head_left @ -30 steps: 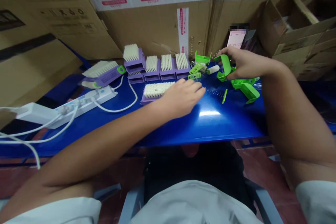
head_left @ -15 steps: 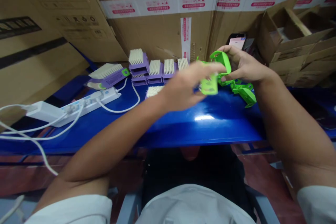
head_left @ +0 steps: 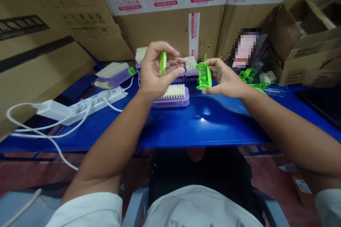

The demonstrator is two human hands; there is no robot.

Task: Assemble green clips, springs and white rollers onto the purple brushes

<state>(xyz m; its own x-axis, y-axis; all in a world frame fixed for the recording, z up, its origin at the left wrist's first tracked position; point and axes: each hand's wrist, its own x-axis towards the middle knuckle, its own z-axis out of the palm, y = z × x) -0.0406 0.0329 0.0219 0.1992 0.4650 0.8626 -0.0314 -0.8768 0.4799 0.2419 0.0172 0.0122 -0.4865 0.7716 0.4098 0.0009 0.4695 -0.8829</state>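
Observation:
My left hand (head_left: 152, 79) is turned palm inward and grips a thin bright-green plastic piece (head_left: 163, 63). Thin shiny coiled wire (head_left: 177, 64), like loose springs or chain, stretches from near the left fingers towards my right hand (head_left: 226, 81). The right fingers and thumb pinch a green plastic housing (head_left: 205, 77) with rounded, holed end tabs; wire loops show inside it. Both parts are held above the blue table (head_left: 197, 127). Below the left hand lies a purple brush (head_left: 173, 101) with cream bristles, partly covered by the hand. More purple brushes stand behind, mostly hidden.
Several loose green plastic parts (head_left: 249, 75) lie right of my right hand. A phone (head_left: 245, 48) leans at the back. Left are another purple brush (head_left: 117, 74) and a white power strip (head_left: 93, 103) with cables. Cardboard boxes (head_left: 165, 25) wall the back; a divided carton (head_left: 303, 39) stands right.
My hands have drawn apart; the left moved left with its green piece and turned palm inward. Wire now shows stretched between them. The view has shifted slightly, and the front brush shows more.

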